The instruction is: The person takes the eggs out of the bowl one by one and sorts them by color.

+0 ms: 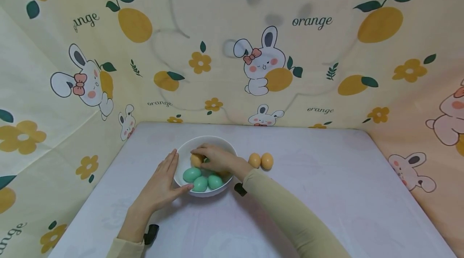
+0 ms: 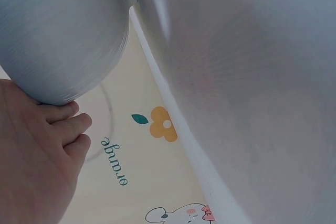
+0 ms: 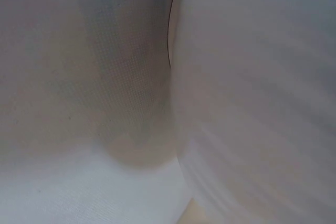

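Note:
A white bowl point(image 1: 206, 194) on the table holds several green eggs point(image 1: 200, 184) and brown eggs. My right hand point(image 1: 219, 158) reaches into it over the right rim, and its thumb and fingers pinch a brown egg point(image 1: 197, 160) near the bowl's middle. Part of another brown egg shows under that wrist; the hand hides some of the contents. Against the bowl's left side rests my left hand point(image 1: 159, 183), fingers straight along the outer wall and thumb at the front rim. In the left wrist view, its fingers point(image 2: 73, 127) touch the bowl's outside point(image 2: 63, 35).
Two brown eggs point(image 1: 267, 161) lie side by side on the table to the right of the bowl. A pale cloth point(image 1: 326, 193) covers the table. Printed curtains point(image 1: 217, 16) with rabbits and oranges hang behind it and on both sides.

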`<state>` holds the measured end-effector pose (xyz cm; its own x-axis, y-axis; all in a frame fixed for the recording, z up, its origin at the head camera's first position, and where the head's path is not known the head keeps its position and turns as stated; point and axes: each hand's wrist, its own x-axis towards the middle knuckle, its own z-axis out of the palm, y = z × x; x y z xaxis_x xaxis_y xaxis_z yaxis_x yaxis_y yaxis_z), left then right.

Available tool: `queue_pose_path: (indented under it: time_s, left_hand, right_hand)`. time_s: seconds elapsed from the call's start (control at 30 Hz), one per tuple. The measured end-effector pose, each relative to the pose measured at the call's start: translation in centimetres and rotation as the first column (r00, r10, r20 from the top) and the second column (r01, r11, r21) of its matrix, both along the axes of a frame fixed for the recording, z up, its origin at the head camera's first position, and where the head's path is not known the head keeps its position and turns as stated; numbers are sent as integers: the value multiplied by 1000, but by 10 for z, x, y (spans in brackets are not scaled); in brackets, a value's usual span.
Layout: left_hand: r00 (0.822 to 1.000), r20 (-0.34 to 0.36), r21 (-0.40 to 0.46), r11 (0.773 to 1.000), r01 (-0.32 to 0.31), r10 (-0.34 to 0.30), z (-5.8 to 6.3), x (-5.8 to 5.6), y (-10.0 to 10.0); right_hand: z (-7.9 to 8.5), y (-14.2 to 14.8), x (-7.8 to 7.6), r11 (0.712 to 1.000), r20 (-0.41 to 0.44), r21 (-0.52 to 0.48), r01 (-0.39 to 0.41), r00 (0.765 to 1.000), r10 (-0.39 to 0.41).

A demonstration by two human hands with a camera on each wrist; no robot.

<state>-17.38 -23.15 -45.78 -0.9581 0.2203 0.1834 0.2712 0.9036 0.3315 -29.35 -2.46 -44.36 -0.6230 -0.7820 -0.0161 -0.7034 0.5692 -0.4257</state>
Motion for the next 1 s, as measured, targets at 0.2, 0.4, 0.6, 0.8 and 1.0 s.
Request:
queue_pose_path:
  time_s: [0.2, 0.4, 0.6, 0.8, 1.0]
  left_hand:
    - [1000, -5, 0, 1000, 5, -5, -1, 0, 1]
    - [1000, -18, 6, 1000, 17, -16, -2, -1, 0]
    - [999, -33, -7, 1000, 21, -21, -3, -2, -1]
    - [1000, -16, -5, 1000, 21, -21, -3, -2, -1]
    - [1000, -8, -2, 1000, 11, -11, -2, -2, -1]
  right_hand:
    - [4, 2, 3, 999, 15, -33, 5, 1000, -5]
    - [9, 6, 5, 998, 28, -65, 0, 1000, 2]
    - [16, 11, 9, 993, 54, -115, 11, 999, -5]
    - [20, 20, 10, 982, 39, -191, 1, 999, 7]
    - [25, 31, 12, 959, 65, -283, 17, 998, 2]
